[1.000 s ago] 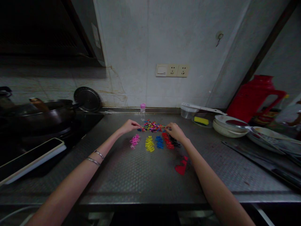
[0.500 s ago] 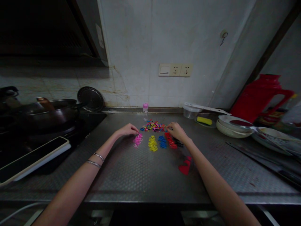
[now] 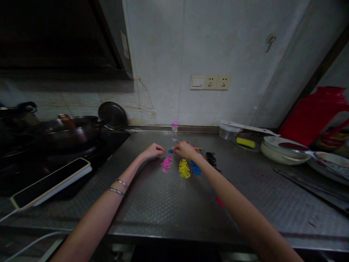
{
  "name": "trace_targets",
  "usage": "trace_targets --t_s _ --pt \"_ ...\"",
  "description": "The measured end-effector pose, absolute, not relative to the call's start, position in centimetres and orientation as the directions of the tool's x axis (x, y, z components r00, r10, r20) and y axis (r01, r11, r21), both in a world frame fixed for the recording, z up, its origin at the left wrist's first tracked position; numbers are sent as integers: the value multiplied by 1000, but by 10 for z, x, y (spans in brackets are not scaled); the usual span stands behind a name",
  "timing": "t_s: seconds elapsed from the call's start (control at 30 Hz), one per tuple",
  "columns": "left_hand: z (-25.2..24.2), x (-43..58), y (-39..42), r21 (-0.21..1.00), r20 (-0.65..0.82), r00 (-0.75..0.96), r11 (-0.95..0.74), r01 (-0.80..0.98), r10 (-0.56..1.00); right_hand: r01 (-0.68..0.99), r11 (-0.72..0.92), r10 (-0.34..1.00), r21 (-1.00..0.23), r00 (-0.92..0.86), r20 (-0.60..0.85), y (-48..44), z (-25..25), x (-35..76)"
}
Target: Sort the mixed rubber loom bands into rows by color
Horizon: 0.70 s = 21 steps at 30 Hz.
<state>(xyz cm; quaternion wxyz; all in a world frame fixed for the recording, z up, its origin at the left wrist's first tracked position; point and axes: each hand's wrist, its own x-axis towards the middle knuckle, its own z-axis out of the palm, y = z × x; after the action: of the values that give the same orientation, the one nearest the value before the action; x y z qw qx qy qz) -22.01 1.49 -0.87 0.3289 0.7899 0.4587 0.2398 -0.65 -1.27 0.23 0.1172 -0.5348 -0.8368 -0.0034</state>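
Observation:
My left hand (image 3: 154, 150) hovers just above the pink pile of small rubber bands (image 3: 166, 164), its fingertips pressed together. Whatever it pinches is too small to make out. My right hand (image 3: 185, 149) reaches over the mixed-colour pile of rubber bands (image 3: 198, 148) and covers most of it. Its fingers are closed at the pile's left side, and their contents are hidden. Nearer to me lie a yellow pile (image 3: 184, 168), a blue pile (image 3: 195, 167) and a black pile (image 3: 211, 160). My right forearm hides nearly all of the red ones.
Behind the piles stands a clear little container with a pink lid (image 3: 175, 125). A phone (image 3: 51, 180) lies left, near a pan (image 3: 73, 134) on the stove. To the right are a plastic tub (image 3: 229, 131), a yellow sponge (image 3: 245, 142), bowls (image 3: 283, 154) and a red jug (image 3: 311, 116).
My right hand has moved left, from the right edge of the mixed pile to over it. My left hand stays close to the pink pile. The view has turned slightly left.

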Motion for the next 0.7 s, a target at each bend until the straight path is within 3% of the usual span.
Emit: trace_targets --t_s 0.5,0.7 --pt "-10 -220 13 755 106 464 -375 538 879 875 450 878 -180 -397 269 0 -12 -23" --pt "-9 -220 12 722 120 443 -384 575 889 826 514 830 -232 -411 376 -3 -2 -7"
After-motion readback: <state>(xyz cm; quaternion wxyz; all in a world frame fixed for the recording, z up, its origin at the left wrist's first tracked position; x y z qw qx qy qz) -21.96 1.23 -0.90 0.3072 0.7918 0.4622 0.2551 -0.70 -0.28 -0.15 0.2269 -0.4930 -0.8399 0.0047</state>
